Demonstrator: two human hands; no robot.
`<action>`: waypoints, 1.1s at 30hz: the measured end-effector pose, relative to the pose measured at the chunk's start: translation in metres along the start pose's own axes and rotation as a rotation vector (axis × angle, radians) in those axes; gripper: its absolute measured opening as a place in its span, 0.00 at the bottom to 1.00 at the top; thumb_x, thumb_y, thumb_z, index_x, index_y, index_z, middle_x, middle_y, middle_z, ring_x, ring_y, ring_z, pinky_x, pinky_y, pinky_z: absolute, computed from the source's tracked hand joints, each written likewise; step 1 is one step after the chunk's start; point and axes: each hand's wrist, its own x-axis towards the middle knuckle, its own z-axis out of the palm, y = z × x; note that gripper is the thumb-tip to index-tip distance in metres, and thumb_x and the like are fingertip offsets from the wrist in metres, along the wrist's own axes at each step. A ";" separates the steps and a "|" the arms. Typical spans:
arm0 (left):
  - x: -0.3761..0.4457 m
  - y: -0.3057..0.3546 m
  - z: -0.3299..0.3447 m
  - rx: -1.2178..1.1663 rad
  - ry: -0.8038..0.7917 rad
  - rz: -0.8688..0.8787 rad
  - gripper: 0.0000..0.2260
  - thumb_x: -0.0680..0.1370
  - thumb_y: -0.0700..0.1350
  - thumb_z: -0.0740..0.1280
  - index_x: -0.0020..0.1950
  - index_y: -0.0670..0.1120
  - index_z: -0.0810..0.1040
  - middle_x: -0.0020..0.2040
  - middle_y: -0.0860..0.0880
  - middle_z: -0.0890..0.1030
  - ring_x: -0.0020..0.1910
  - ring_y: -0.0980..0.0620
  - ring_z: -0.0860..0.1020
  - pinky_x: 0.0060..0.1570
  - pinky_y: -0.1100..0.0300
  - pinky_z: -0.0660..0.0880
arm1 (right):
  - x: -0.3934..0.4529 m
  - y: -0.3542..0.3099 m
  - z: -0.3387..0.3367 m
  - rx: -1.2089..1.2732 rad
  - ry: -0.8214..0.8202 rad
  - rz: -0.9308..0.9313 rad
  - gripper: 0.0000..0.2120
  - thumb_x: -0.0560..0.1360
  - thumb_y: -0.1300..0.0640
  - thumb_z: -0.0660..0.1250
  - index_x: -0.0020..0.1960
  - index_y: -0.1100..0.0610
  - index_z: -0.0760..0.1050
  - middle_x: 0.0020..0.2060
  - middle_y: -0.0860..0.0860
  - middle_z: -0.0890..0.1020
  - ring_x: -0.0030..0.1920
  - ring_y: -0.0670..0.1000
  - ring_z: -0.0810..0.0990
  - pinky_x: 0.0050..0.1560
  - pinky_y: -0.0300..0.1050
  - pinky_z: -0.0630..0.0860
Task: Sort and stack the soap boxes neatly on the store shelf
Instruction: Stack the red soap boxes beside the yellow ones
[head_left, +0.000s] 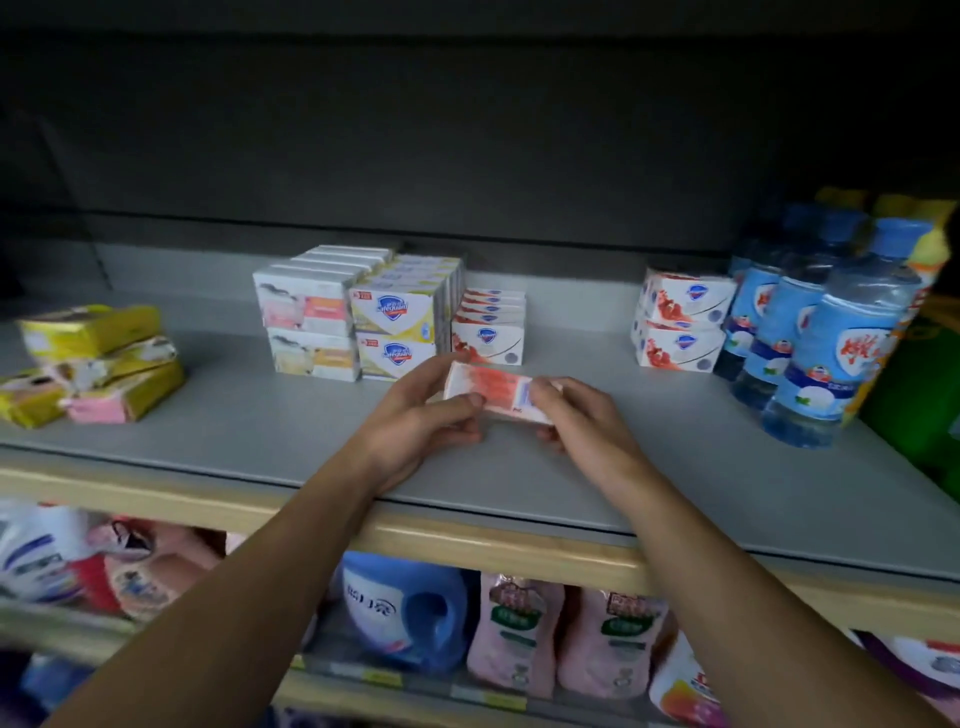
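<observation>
Both my hands hold one red-and-white soap box (493, 391) just above the grey shelf (270, 415). My left hand (421, 415) grips its left end and my right hand (576, 415) pinches its right end. Right behind it stands a row of matching red-and-white boxes (488, 327). To the left of that row are stacked yellow-and-white boxes (397, 327) and pink-and-white boxes (309, 317). Two more red-and-white boxes (680, 319) are stacked at the right.
Loose yellow and pink soap packs (98, 364) lie in a heap at the shelf's left. Blue water bottles (826, 332) crowd the right end. The wooden shelf edge (467, 535) runs below my wrists, with detergent bottles and pouches (519, 634) underneath.
</observation>
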 end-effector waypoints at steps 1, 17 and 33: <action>0.001 -0.002 0.000 0.030 -0.014 0.011 0.17 0.71 0.41 0.74 0.59 0.47 0.79 0.46 0.45 0.81 0.38 0.48 0.79 0.48 0.49 0.81 | -0.001 0.000 -0.002 -0.021 0.024 0.035 0.28 0.66 0.29 0.61 0.43 0.54 0.80 0.29 0.47 0.81 0.31 0.43 0.78 0.41 0.45 0.74; 0.004 -0.002 0.009 0.095 0.178 0.002 0.31 0.68 0.58 0.71 0.64 0.40 0.74 0.56 0.39 0.79 0.31 0.45 0.81 0.32 0.55 0.80 | -0.007 -0.010 -0.005 0.236 0.055 0.071 0.10 0.76 0.47 0.65 0.46 0.52 0.82 0.37 0.53 0.84 0.27 0.49 0.76 0.25 0.39 0.69; 0.001 -0.001 0.001 -0.087 0.134 -0.036 0.05 0.78 0.46 0.66 0.47 0.46 0.81 0.42 0.45 0.84 0.32 0.48 0.83 0.34 0.55 0.81 | -0.011 0.003 -0.003 0.112 0.069 -0.218 0.30 0.72 0.68 0.70 0.68 0.45 0.68 0.59 0.39 0.77 0.54 0.43 0.82 0.58 0.44 0.78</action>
